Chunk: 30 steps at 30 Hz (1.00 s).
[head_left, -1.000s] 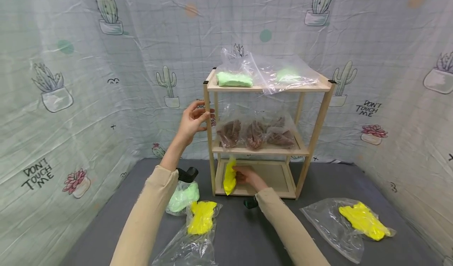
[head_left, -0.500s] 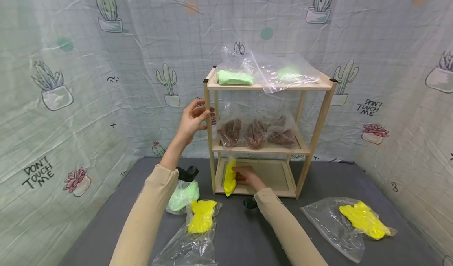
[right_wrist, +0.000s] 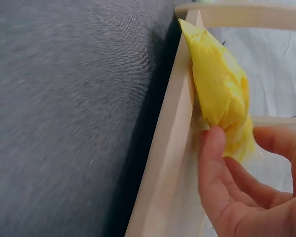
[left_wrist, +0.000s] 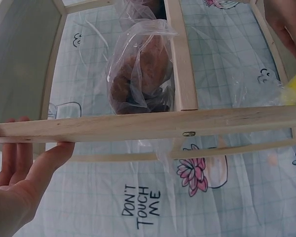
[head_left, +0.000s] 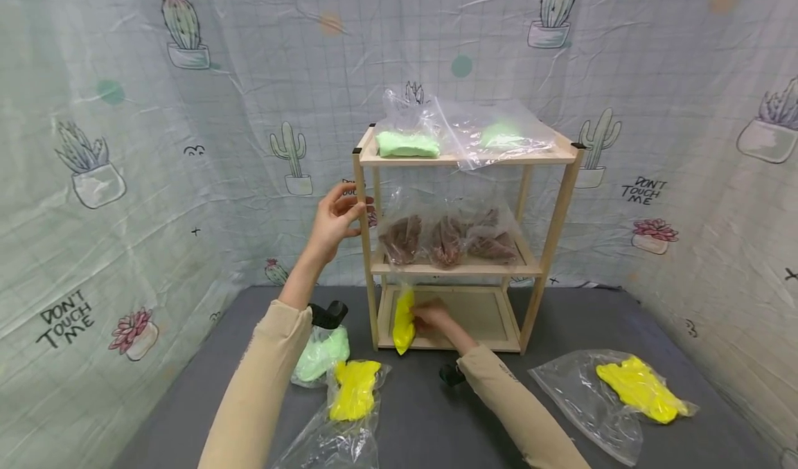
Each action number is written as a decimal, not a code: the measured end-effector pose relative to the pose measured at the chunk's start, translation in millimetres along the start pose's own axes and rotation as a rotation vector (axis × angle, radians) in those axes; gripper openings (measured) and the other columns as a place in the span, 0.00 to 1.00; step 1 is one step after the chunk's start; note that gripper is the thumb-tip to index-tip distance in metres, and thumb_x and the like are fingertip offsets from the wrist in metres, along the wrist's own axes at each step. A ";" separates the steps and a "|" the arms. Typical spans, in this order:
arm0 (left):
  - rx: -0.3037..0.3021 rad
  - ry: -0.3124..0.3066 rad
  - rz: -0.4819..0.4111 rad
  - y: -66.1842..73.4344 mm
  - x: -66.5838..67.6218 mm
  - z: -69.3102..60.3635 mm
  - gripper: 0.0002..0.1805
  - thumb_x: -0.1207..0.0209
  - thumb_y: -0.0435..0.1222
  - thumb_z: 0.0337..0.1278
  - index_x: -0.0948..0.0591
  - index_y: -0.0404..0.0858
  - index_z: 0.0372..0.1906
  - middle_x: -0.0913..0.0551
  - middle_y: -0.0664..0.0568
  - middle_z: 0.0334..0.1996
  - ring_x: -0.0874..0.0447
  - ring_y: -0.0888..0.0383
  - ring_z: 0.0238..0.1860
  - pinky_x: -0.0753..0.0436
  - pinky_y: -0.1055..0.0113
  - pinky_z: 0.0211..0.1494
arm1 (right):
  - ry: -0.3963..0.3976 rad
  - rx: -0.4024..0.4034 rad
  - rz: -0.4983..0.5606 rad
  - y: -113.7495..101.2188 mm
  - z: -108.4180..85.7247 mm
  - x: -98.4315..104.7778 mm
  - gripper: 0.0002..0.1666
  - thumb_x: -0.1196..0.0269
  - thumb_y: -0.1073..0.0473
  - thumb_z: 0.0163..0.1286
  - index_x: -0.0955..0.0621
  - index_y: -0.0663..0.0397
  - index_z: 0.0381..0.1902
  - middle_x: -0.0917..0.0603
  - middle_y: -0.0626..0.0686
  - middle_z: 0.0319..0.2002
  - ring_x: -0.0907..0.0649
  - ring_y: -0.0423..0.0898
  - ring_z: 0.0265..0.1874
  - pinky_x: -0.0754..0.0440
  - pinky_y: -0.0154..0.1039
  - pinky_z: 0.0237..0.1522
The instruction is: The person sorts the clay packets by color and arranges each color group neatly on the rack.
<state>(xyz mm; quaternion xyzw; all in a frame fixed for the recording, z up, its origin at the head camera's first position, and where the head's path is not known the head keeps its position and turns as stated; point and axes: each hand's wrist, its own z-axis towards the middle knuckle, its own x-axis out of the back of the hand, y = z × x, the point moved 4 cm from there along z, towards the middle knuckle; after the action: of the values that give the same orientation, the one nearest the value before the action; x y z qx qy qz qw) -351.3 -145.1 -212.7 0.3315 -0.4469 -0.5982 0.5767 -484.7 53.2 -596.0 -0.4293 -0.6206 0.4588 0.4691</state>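
At the wooden rack's (head_left: 480,310) seven o'clock, the right hand (head_left: 432,314) pinches a yellow bundle (head_left: 404,321); at nine o'clock, the left hand (head_left: 337,217) grips the front post (left_wrist: 128,124).

Grey tabletop (head_left: 430,427): rack (head_left: 551,247), green packet (head_left: 321,355), yellow packets (head_left: 642,390) (two).

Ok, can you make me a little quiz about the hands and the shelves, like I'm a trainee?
1. What does the left hand hold?
A) a pale green bundle
B) a wooden post
C) nothing
2. True or false: the right hand touches a yellow bundle at the bottom shelf.
3. Fill the gap: the brown bundles in clear bags sit on the ____ shelf.

Key: 1 B; 2 true; 3 middle.
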 end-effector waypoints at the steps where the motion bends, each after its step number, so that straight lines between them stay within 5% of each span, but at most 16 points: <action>1: -0.001 0.001 0.002 -0.4 0.3 0.0 0.18 0.50 0.32 0.60 0.32 0.38 0.56 0.23 0.61 0.36 0.22 0.55 0.45 0.20 0.55 0.39 | -0.013 -0.024 -0.019 -12.9 -17.0 -1.1 0.22 0.38 0.49 0.59 0.21 0.63 0.42 0.18 0.59 0.30 0.18 0.51 0.25 0.20 0.44 0.28; 7: -0.008 -0.003 0.015 -2.3 0.7 0.1 0.18 0.49 0.33 0.60 0.32 0.38 0.55 0.22 0.61 0.37 0.21 0.60 0.42 0.20 0.61 0.35 | -0.062 -0.060 -0.131 -109.5 -137.8 -4.9 0.20 0.45 0.60 0.64 0.27 0.72 0.49 0.19 0.66 0.37 0.18 0.54 0.32 0.20 0.48 0.34; 10: -0.003 0.000 0.015 -2.9 0.8 -0.4 0.18 0.49 0.33 0.60 0.32 0.38 0.56 0.22 0.60 0.37 0.21 0.54 0.45 0.20 0.61 0.34 | -0.101 -0.030 -0.156 -130.7 -171.1 -3.9 0.21 0.49 0.64 0.65 0.29 0.75 0.51 0.21 0.69 0.41 0.18 0.58 0.37 0.20 0.47 0.37; 20: -0.007 0.002 0.021 -2.4 2.6 -1.2 0.19 0.49 0.34 0.60 0.33 0.37 0.56 0.22 0.55 0.40 0.23 0.46 0.49 0.20 0.63 0.33 | -0.240 0.004 -0.145 -140.4 -223.5 18.5 0.21 0.50 0.60 0.67 0.28 0.71 0.52 0.20 0.66 0.44 0.18 0.54 0.38 0.19 0.42 0.34; 30: -0.020 -0.010 0.009 1.0 0.4 -1.0 0.18 0.49 0.34 0.60 0.32 0.38 0.56 0.20 0.54 0.40 0.20 0.65 0.36 0.21 0.64 0.30 | -0.235 0.033 -0.139 -127.0 -254.1 44.5 0.21 0.49 0.59 0.67 0.28 0.72 0.50 0.21 0.68 0.44 0.19 0.57 0.40 0.20 0.46 0.36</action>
<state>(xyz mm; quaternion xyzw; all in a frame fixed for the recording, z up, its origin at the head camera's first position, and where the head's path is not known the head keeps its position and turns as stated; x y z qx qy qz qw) -350.1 -145.5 -212.1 0.3211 -0.4452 -0.6016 0.5803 -258.2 111.7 -428.9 -0.3207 -0.6919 0.4824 0.4310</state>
